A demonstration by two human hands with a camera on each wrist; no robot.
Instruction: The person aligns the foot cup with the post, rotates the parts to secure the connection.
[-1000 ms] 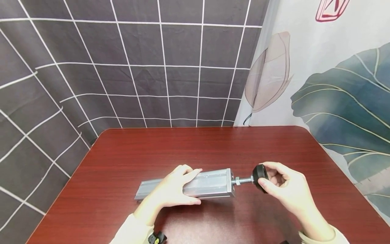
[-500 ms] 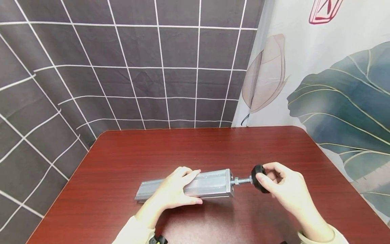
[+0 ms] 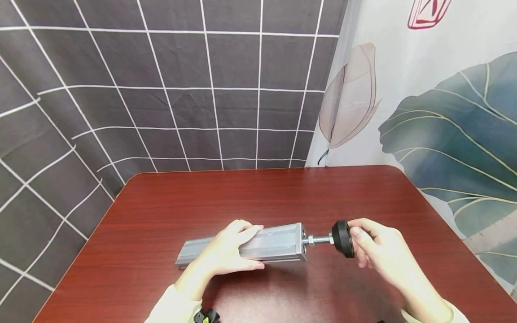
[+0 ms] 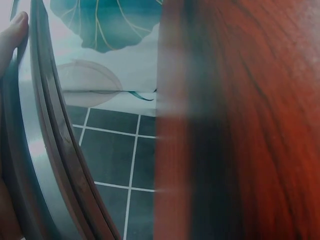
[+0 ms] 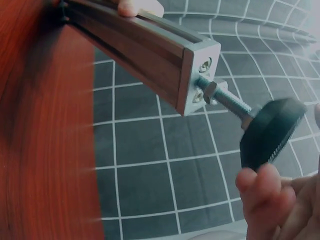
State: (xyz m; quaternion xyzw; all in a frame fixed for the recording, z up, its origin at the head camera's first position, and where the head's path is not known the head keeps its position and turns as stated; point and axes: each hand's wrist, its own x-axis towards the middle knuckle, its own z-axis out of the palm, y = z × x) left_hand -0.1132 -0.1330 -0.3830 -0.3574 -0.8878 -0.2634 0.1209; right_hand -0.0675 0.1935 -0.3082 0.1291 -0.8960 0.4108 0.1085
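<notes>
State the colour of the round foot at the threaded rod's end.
Black; the round foot shows best in the head view.

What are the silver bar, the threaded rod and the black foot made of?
Bar: probably aluminium with a satin finish, judging by its pale grey sheen and lengthwise grooves.
Rod: likely steel, perhaps plated, since its threads shine silvery.
Foot: matte black, perhaps hard plastic or rubber; the look alone doesn't settle which.
</notes>
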